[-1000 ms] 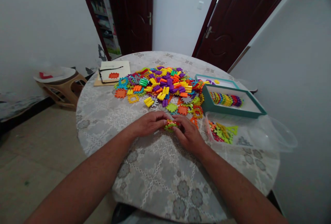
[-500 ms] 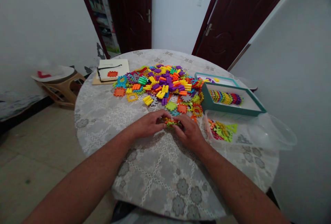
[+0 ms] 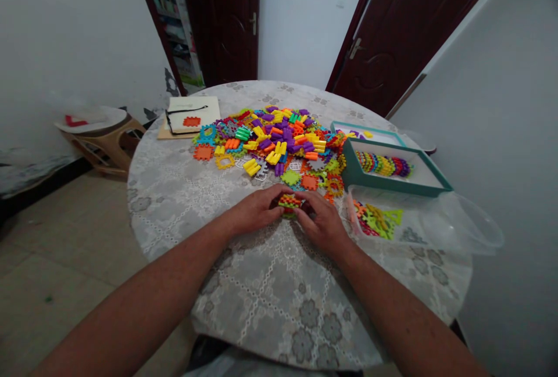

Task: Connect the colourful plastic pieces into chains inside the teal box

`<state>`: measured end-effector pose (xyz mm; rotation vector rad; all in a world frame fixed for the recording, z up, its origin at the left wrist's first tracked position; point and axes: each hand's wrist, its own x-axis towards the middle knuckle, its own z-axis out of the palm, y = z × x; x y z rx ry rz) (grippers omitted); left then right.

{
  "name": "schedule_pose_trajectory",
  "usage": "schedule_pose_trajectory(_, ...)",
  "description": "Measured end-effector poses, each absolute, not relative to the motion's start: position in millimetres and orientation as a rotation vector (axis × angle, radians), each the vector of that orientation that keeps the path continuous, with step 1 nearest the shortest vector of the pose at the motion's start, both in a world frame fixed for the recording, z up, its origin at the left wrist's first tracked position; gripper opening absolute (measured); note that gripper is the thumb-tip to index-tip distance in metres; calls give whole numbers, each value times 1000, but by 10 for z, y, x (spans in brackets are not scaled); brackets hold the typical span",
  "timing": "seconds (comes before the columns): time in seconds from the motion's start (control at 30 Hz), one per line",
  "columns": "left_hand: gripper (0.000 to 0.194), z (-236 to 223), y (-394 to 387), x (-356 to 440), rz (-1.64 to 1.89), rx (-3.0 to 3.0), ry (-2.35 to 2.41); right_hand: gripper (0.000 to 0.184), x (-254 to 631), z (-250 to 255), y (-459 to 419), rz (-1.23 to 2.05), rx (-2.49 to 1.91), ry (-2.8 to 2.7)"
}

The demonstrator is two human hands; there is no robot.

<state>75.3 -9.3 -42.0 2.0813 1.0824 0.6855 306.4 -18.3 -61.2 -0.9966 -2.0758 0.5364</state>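
Between my two hands is a small stack of notched plastic building pieces [image 3: 289, 203] in orange, yellow and green. My left hand [image 3: 260, 209] grips its left side with thumb and fingers. From the right, my right hand [image 3: 320, 219] closes on the other side. Just beyond my fingertips lie a flat green piece [image 3: 290, 177] and a flat orange piece [image 3: 310, 182]. Behind them spreads a large heap of colourful plastic pieces [image 3: 279, 139], many of them yellow and purple.
A teal-edged box [image 3: 370, 182] holding rows of coloured pieces stands at the right. In front of it lies a clear plastic container [image 3: 414, 240] with loose pieces. A book [image 3: 209, 111] with glasses [image 3: 170, 127] and an orange square [image 3: 192, 122] lies at the back left of the round table [image 3: 261, 307].
The stack has tilted between my fingers, so its layered orange and green edges show more. Both hands stay in nearly the same place; the whole view has shifted slightly.
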Motion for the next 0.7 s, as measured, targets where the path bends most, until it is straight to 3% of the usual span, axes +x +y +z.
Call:
schedule_pose_trajectory(0.43, 40, -382, -95, 722, 648, 2083, 1079, 38, 3052, -590, -189, 545, -965, -2167)
schedule_pose_trajectory(0.7, 43, -445, -15, 685, 786, 2118, 1308, 28, 3070, -552, -206, 517, -976, -2144)
